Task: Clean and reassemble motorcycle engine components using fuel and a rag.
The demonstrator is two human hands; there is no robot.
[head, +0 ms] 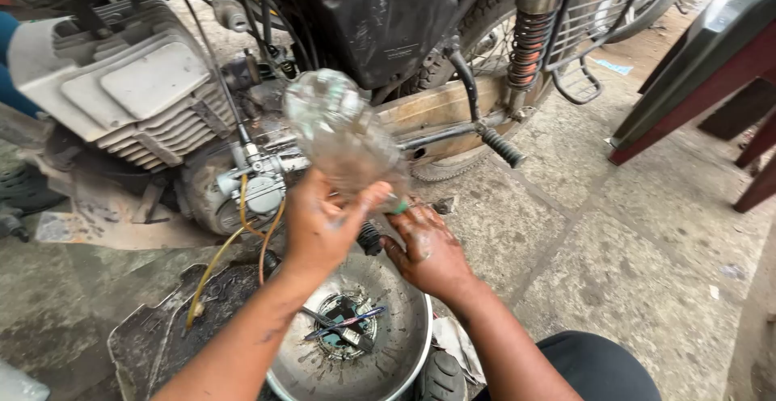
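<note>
Two hands: left hand (322,225) grips clear plastic bottle (346,137); right hand (427,249) at cap.

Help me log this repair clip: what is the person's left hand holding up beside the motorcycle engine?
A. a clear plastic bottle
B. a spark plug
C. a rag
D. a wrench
A: the left hand grips a clear plastic bottle, tilted neck-down above the metal bowl.
</note>
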